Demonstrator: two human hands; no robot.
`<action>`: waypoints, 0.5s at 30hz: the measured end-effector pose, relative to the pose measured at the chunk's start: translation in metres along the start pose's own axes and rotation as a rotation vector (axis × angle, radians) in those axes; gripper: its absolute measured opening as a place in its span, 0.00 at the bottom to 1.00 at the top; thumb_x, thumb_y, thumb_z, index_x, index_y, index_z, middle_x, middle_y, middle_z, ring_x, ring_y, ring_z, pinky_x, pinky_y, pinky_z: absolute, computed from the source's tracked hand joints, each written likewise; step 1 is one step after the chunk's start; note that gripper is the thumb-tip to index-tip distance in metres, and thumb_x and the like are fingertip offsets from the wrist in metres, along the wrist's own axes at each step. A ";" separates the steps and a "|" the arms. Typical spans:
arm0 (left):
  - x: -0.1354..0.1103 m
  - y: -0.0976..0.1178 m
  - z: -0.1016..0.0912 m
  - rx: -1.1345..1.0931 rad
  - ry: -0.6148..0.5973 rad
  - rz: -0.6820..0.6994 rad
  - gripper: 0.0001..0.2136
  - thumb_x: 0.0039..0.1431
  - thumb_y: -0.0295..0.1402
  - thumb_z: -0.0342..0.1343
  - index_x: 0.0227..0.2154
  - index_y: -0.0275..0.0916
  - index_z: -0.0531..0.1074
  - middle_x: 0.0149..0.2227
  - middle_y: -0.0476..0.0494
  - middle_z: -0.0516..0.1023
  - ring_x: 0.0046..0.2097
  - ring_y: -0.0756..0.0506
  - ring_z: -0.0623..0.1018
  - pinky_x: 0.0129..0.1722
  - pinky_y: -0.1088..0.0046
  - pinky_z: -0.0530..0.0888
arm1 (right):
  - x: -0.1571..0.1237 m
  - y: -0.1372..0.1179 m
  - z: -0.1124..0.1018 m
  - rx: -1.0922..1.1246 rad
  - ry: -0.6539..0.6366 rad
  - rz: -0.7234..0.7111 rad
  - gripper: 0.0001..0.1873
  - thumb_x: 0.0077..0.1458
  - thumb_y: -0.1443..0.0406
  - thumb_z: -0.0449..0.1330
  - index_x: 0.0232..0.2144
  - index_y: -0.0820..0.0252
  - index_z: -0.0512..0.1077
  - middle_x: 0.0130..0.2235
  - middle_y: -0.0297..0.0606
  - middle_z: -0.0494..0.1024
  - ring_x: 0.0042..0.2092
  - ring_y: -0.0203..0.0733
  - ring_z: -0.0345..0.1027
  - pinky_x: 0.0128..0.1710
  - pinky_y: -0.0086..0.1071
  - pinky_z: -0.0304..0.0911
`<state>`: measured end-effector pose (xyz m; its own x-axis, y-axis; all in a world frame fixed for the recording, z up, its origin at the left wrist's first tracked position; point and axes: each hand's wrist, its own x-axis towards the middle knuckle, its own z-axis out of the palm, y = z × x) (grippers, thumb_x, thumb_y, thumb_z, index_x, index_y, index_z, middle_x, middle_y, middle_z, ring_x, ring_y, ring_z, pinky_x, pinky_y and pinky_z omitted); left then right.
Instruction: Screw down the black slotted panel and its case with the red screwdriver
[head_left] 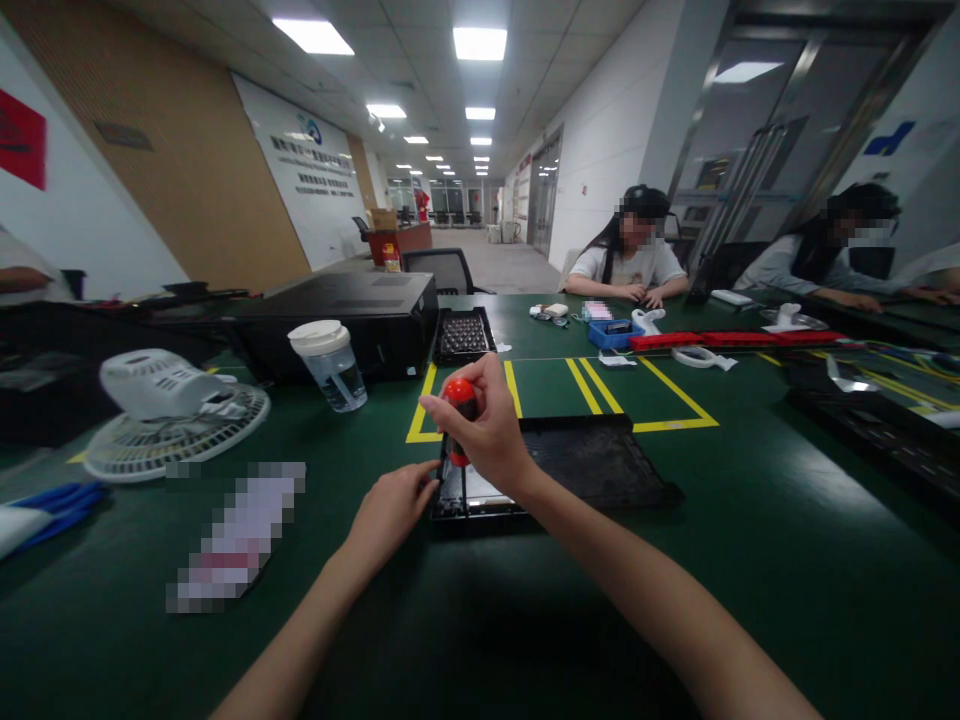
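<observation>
In my right hand [495, 425] is a red-and-black screwdriver [460, 392], held upright with the fingers wrapped round its handle. Its lower end points down at the left part of a shallow black panel [592, 460], which lies flat on the table; the tip is hidden. My left hand [394, 505] rests at the panel's left edge, its fingers and thumb closed on that edge. A shiny metallic part [484, 495] shows inside the panel, partly covered by my right hand. Any screw under the tool is too small to make out.
On the left stand a white fan [161, 385], a lidded water cup [330, 365] and a large black case [337, 310]. A black tray of small parts [465, 335] sits behind the panel. A blue bin [611, 335] and red strip [735, 340] lie right, near two seated people.
</observation>
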<state>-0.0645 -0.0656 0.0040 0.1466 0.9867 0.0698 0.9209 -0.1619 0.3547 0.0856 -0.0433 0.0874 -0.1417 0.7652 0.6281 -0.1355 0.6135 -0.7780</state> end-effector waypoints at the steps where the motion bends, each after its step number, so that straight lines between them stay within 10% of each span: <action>1: 0.000 0.000 0.000 0.001 -0.002 0.002 0.17 0.58 0.34 0.46 0.49 0.39 0.68 0.39 0.42 0.78 0.39 0.45 0.76 0.39 0.74 0.68 | 0.000 0.000 0.000 -0.004 0.004 -0.004 0.17 0.47 0.57 0.61 0.31 0.57 0.56 0.28 0.28 0.61 0.26 0.30 0.57 0.29 0.27 0.59; 15: 0.000 0.002 -0.001 -0.007 -0.018 -0.016 0.18 0.58 0.35 0.45 0.50 0.40 0.68 0.39 0.43 0.78 0.41 0.44 0.76 0.40 0.74 0.68 | 0.002 0.010 -0.003 0.016 -0.050 0.034 0.14 0.52 0.58 0.56 0.36 0.57 0.57 0.26 0.28 0.60 0.23 0.30 0.56 0.24 0.25 0.56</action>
<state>-0.0630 -0.0662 0.0059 0.1388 0.9892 0.0470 0.9207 -0.1464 0.3617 0.0871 -0.0355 0.0810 -0.1955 0.7745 0.6017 -0.1450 0.5840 -0.7987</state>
